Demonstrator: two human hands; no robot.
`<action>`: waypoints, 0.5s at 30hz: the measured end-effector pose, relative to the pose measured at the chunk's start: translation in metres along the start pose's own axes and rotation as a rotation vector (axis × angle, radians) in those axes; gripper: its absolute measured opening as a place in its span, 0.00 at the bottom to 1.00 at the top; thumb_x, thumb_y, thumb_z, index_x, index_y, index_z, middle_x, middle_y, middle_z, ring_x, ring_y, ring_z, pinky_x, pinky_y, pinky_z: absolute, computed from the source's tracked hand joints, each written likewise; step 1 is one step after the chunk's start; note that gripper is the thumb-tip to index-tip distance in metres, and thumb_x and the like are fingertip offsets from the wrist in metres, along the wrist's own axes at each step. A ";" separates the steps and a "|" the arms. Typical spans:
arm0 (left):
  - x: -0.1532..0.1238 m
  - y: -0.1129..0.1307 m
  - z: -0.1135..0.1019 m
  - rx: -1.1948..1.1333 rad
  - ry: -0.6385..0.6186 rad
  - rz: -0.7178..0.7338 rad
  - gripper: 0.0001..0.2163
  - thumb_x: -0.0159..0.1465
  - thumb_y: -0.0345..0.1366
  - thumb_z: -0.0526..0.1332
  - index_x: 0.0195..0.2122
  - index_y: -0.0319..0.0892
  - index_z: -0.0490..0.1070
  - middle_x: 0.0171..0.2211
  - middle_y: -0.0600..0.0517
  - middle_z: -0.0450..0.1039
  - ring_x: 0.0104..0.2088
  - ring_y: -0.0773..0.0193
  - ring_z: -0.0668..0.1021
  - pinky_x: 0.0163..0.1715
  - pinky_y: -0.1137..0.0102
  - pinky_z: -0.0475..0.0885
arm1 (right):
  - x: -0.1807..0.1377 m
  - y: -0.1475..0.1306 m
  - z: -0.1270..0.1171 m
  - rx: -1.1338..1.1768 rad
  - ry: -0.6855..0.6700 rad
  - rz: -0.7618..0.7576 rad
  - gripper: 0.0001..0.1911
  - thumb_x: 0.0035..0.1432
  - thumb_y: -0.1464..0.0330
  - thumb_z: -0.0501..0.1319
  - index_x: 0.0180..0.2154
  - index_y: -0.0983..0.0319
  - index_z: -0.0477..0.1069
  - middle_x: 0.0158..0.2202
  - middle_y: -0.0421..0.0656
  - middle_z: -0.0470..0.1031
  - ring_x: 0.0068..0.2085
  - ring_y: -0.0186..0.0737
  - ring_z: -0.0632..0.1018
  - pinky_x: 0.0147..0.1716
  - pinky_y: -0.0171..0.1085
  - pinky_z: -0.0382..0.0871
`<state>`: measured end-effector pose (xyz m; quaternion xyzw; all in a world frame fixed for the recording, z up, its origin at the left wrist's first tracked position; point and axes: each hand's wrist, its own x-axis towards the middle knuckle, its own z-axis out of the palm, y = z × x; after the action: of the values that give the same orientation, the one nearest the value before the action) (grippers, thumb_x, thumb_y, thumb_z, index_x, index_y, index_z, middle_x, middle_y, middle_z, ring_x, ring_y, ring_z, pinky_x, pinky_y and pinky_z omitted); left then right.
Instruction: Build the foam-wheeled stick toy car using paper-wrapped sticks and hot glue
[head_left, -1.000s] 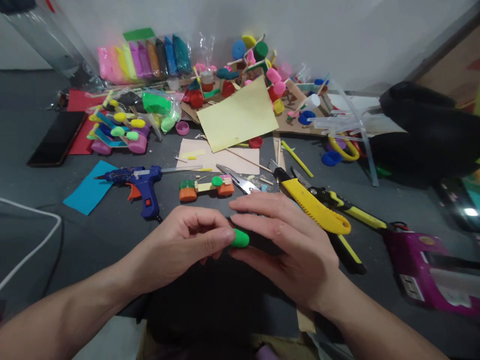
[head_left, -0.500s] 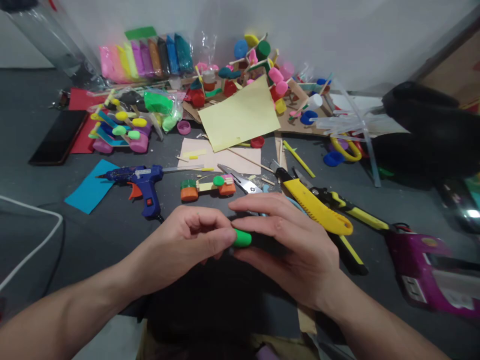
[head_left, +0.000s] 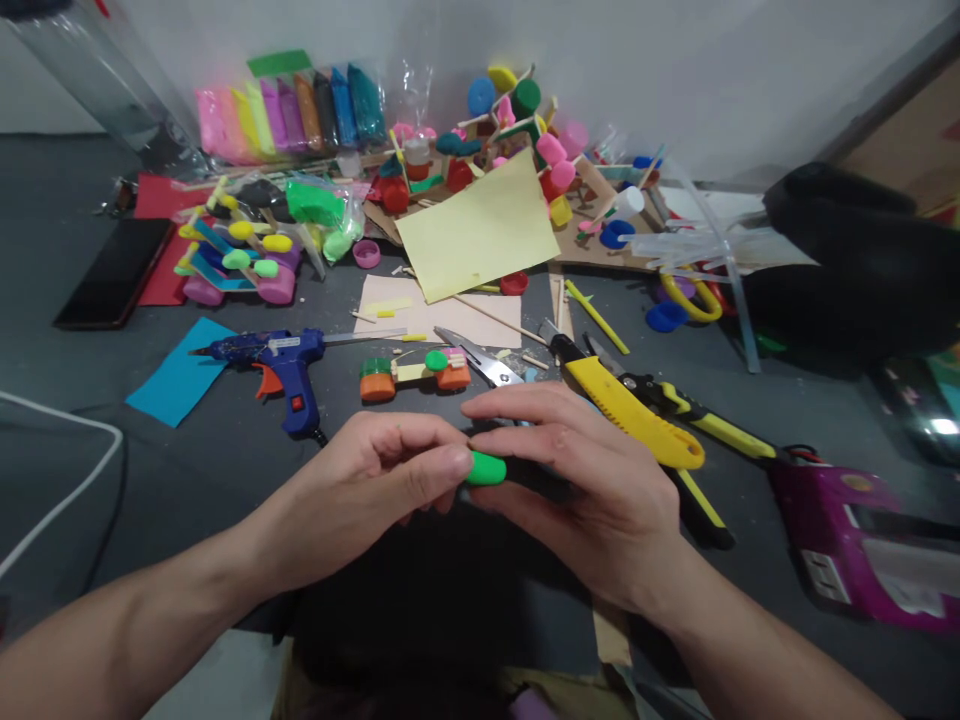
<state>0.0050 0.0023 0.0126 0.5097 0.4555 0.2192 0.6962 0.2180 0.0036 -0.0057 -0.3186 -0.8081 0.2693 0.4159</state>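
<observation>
I am pinching a small green clay lump (head_left: 485, 468) between both hands: my left hand (head_left: 375, 485) is gripping its near end, my right hand (head_left: 577, 480) is cupping the rest, low over the table (head_left: 187, 460), just before the toy car (head_left: 412, 375).

A dark grey counter (head_left: 187, 470) spreads across the view, dusty and speckled with scraps. Behind it rises a plain white wall (head_left: 675, 70), evenly lit. At the far right a brown board (head_left: 911, 150) leans against the wall's edge.
</observation>
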 end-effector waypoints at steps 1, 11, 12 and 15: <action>0.000 -0.001 0.000 -0.014 0.003 -0.005 0.14 0.68 0.44 0.63 0.30 0.41 0.74 0.25 0.57 0.67 0.26 0.70 0.65 0.26 0.74 0.59 | 0.000 0.000 0.000 0.003 0.001 -0.002 0.10 0.62 0.71 0.69 0.46 0.59 0.77 0.49 0.50 0.82 0.50 0.47 0.82 0.50 0.47 0.78; 0.000 0.000 0.002 0.040 0.086 0.006 0.14 0.66 0.47 0.65 0.32 0.40 0.77 0.25 0.56 0.65 0.25 0.70 0.63 0.24 0.74 0.57 | 0.002 -0.001 -0.003 0.068 0.008 0.150 0.03 0.63 0.68 0.69 0.38 0.59 0.77 0.48 0.48 0.83 0.48 0.45 0.84 0.50 0.45 0.78; 0.000 0.001 0.002 0.066 0.096 0.010 0.14 0.66 0.47 0.64 0.33 0.40 0.78 0.25 0.56 0.65 0.26 0.70 0.63 0.24 0.74 0.57 | 0.002 -0.002 -0.003 0.085 0.008 0.178 0.03 0.63 0.68 0.69 0.37 0.59 0.77 0.47 0.48 0.83 0.48 0.45 0.84 0.50 0.45 0.78; -0.001 0.003 0.003 0.114 0.140 0.037 0.14 0.68 0.46 0.62 0.34 0.41 0.78 0.26 0.55 0.66 0.26 0.69 0.64 0.25 0.74 0.59 | 0.004 -0.003 -0.001 0.171 0.033 0.279 0.03 0.62 0.69 0.69 0.35 0.58 0.77 0.46 0.46 0.84 0.47 0.45 0.84 0.50 0.45 0.78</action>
<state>0.0076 0.0007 0.0156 0.5401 0.5051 0.2407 0.6286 0.2166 0.0042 -0.0009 -0.3955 -0.7233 0.3867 0.4134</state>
